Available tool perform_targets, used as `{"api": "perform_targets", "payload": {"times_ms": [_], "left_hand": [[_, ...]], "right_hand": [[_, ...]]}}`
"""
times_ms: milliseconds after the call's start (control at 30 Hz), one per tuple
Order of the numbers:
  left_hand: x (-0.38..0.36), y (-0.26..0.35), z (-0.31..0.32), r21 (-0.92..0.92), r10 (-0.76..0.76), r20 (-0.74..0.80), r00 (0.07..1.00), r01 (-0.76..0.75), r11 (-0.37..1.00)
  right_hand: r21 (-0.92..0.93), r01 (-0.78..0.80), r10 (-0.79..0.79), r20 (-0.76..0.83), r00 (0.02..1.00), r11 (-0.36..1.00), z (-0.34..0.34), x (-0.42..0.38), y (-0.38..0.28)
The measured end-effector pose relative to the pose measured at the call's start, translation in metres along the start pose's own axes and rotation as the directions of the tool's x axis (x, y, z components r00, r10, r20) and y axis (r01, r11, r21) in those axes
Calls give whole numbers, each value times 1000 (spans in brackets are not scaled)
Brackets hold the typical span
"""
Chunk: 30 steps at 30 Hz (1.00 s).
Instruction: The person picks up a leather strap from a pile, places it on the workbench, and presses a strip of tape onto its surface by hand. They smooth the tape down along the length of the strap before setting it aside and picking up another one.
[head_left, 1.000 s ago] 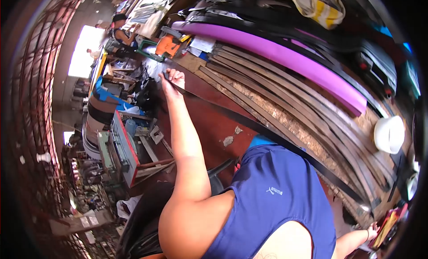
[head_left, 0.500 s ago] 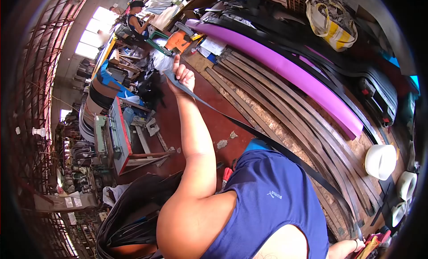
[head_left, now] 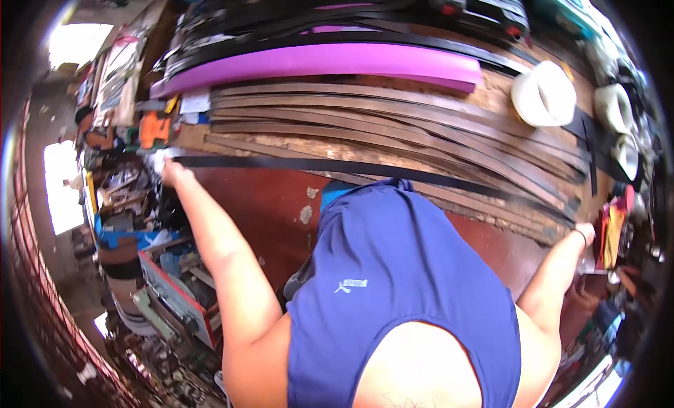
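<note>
Black strip (head_left: 337,166) stretched out lengthwise in front of me, just this side of the brown strips (head_left: 393,130) on the wooden bench (head_left: 277,142). Left hand (head_left: 170,172) has its fingers closed on one end. The other end runs right up to my right hand (head_left: 585,232), but that one's too blurry to tell if it's actually gripping. Purple roll (head_left: 330,64) sits beyond the brown strips, white roll (head_left: 543,94) off to the right.

Strips (head_left: 393,118) lie along the workbench (head_left: 496,88), running left to right, with a band (head_left: 316,163) before them. Behind them lies a sheet (head_left: 323,65); right of it sits a ring (head_left: 543,95). Papers (head_left: 194,104) lie left of the strips; farther left, seemingly beyond the workbench, is another person (head_left: 98,135)
</note>
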<state>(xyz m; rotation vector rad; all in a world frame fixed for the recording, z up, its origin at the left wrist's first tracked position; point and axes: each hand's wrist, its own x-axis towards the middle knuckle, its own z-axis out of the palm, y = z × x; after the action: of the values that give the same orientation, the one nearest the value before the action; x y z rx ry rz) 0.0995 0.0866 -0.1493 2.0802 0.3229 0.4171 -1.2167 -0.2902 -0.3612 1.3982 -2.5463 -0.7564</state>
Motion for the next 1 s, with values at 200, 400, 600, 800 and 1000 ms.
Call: {"api": "perform_targets", "payload": {"times_ms": [200,400,600,800,1000], "left_hand": [[-8,17,10,-196,34,298,954,26,980],[9,26,21,-234,230,474,850,-130,963],[13,35,21,-198,161,548,821,-60,978],[20,29,33,-343,79,591,802,162,925],[32,31,47,-419,71,602,796,239,876]], "right_hand": [[791,-494,691,129,711,361,-21,-6,-37],[647,-411,451,115,885,642,16,26,-18],[877,-475,552,363,751,69,-9,19,-30],[815,-499,491,319,811,295,-46,-27,-47],[886,-130,657,-224,720,445,-143,-124,-133]]}}
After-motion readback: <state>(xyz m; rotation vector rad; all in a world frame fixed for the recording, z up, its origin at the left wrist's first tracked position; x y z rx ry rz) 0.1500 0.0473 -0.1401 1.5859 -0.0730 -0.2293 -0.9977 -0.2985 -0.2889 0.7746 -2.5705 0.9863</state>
